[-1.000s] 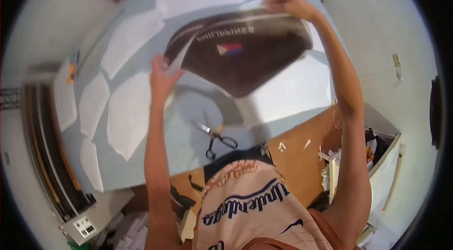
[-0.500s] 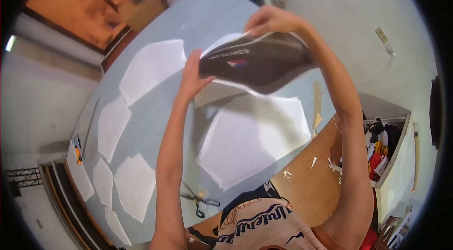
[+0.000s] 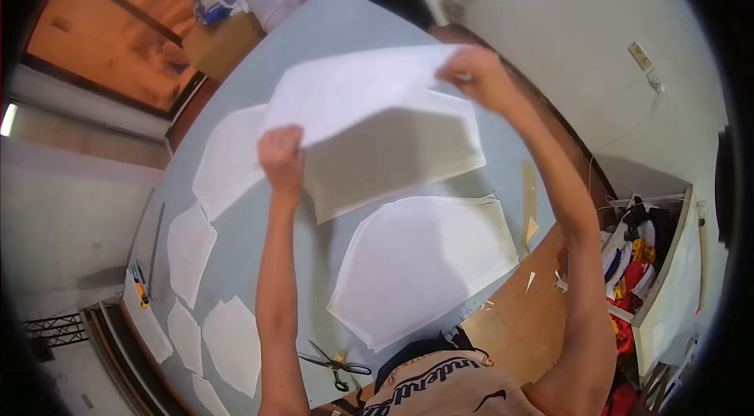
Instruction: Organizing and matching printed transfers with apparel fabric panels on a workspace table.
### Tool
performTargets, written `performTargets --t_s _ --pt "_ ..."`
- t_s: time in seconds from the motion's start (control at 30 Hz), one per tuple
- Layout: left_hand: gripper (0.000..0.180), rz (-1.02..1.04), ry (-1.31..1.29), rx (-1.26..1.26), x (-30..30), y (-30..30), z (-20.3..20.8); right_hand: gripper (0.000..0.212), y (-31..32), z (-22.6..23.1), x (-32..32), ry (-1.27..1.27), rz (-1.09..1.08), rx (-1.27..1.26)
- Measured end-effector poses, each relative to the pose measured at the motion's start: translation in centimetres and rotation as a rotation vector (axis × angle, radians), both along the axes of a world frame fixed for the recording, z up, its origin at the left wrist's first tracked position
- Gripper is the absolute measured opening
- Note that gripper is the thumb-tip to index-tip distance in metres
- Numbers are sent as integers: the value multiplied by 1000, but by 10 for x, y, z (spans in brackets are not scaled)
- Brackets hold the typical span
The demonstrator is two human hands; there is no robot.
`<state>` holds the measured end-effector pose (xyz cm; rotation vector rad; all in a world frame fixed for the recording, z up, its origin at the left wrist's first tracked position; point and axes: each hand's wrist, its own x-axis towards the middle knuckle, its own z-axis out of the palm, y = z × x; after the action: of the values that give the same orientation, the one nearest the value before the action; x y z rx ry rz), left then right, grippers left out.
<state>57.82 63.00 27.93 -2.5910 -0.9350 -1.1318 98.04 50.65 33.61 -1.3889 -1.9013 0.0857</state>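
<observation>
A white fabric panel (image 3: pixel 361 90) hangs stretched between my two hands above the light blue table (image 3: pixel 294 251). My left hand (image 3: pixel 281 155) is closed on its near left corner. At its right end, my right hand (image 3: pixel 481 78) pinches the other corner. Below the raised panel lies a stack of similar pale cut panels (image 3: pixel 400 157), partly hidden and in its shadow. Nearer to me is another stack of white curved panels (image 3: pixel 424 267). Black-handled scissors (image 3: pixel 339 369) lie open at the table's near edge.
More white cut pieces (image 3: pixel 228 153) lie along the left side, with an orange-and-black cutter (image 3: pixel 140 288) at the left edge. A tan strip (image 3: pixel 528 196) lies on the right. An open box of colourful cloth (image 3: pixel 636 255) stands at right. A cardboard box (image 3: pixel 224 45) is behind.
The dark printed face seen earlier no longer shows; the held panel now shows white. My left hand has moved left and nearer, my right hand right and slightly nearer.
</observation>
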Motion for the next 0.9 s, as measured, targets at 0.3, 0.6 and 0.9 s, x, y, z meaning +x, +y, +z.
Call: performTargets --t_s 0.3,0.6,0.9 --pt "35 -154 184 -444 -21 -28 -195 7 -34 -251 -9 6 -159 -232" --pt "31 -242 267 -710 -29 -35 -208 13 -34 -273 10 178 -1 -528" --pt "28 16 117 -494 -79 6 -137 15 32 -143 -33 181 7 -408"
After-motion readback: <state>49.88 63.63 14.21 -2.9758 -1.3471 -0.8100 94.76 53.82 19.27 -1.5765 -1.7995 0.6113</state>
